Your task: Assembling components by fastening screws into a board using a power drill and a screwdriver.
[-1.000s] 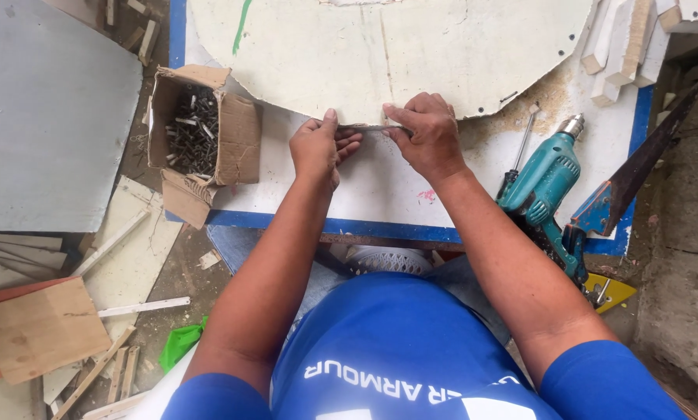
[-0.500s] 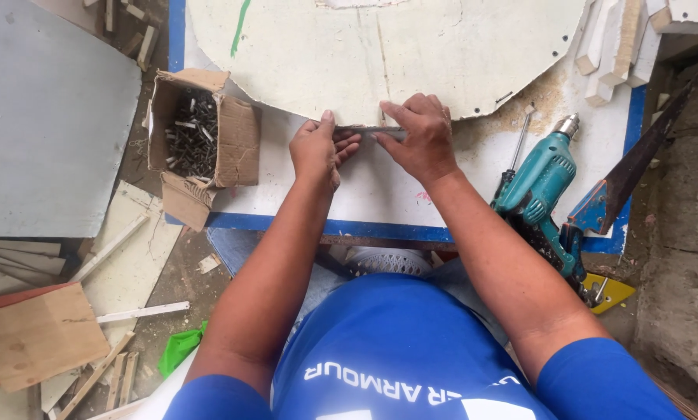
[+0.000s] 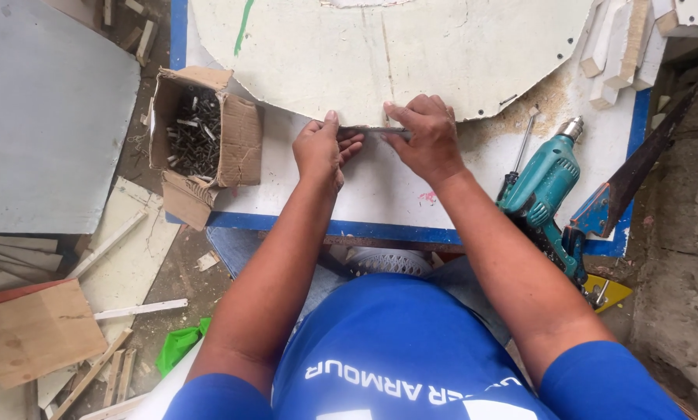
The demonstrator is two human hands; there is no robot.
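Although most of it is hidden under the fingers, the thin grey metal strip (image 3: 374, 131) between the two hands looks narrow, flat and stiff, probably light, with hard edges that could slip or bite in a bare grip; the safest hold seems to be at its two ends, as it is held now. Its long axis runs side to side, from the left hand (image 3: 326, 152) across to the right hand (image 3: 425, 138), lying level along the curved lower edge of the round white panel (image 3: 388, 54). The left hand's thumb and fingers are pinched together on the near end; the right hand is closed down over the far end, fingers pressed on top. Beyond the left hand sits an open cardboard box of screws (image 3: 200, 136). Out past the right hand lie a screwdriver (image 3: 520, 152), a teal power drill (image 3: 547, 187) and a handsaw (image 3: 636, 175) on the white, blue-edged board (image 3: 380, 198).
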